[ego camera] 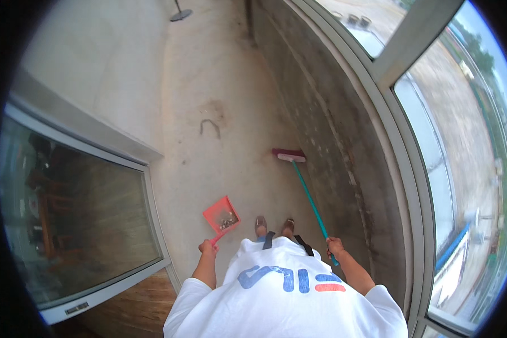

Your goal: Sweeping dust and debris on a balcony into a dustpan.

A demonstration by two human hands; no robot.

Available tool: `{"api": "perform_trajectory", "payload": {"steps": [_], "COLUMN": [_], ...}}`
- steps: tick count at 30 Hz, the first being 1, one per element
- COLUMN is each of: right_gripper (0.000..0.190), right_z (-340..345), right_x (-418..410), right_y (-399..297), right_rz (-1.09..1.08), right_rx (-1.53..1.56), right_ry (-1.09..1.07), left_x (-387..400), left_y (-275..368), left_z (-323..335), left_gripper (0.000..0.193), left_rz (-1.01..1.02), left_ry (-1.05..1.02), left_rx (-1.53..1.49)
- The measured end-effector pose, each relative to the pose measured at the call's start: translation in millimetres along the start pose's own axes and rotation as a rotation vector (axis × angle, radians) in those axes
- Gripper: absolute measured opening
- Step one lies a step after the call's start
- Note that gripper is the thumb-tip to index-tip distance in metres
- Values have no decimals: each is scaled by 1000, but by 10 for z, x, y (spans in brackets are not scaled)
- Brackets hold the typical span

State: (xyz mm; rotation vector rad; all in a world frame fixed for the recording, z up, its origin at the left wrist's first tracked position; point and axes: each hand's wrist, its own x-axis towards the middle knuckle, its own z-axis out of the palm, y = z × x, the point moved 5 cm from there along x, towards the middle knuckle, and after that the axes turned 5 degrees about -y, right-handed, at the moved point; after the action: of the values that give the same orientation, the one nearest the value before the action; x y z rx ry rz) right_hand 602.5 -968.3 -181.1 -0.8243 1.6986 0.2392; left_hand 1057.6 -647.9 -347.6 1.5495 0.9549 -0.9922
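Observation:
My left hand point(209, 248) grips the handle of a red plastic dustpan point(215, 213) at the left of my feet. Small light and dark debris point(227, 222) lies in the pan near its handle end. At my right side, my right hand point(334, 247) is closed around the upper part of a broom's teal pole point(309, 196). The pole runs forward to the broom head point(290, 157), which has a pink block and dark red bristles. The bristles are at the floor, close to the foot of the right wall.
The concrete floor point(219, 169) runs ahead as a narrow passage. A dark curved strip or mark point(210, 122) is on it. A low wall point(321, 122) under framed windows point(422, 139) bounds the right; a glass panel point(88, 211) stands left. A round-based stand point(181, 15) is far ahead.

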Motion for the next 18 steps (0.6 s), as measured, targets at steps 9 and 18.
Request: {"api": "perform_trajectory", "payload": {"steps": [9, 18], "right_gripper": [16, 12], "right_z": [-89, -6], "right_x": [-1298, -922], "right_y": [358, 313], "right_rz": [89, 104], "right_rx": [351, 376], "right_ry": [-190, -232], "left_x": [-293, -450], "left_y": [229, 137], "left_z": [102, 458], "left_gripper": [17, 18], "left_rz": [27, 41], "left_ry": [-13, -41], "left_rx": [131, 124]}}
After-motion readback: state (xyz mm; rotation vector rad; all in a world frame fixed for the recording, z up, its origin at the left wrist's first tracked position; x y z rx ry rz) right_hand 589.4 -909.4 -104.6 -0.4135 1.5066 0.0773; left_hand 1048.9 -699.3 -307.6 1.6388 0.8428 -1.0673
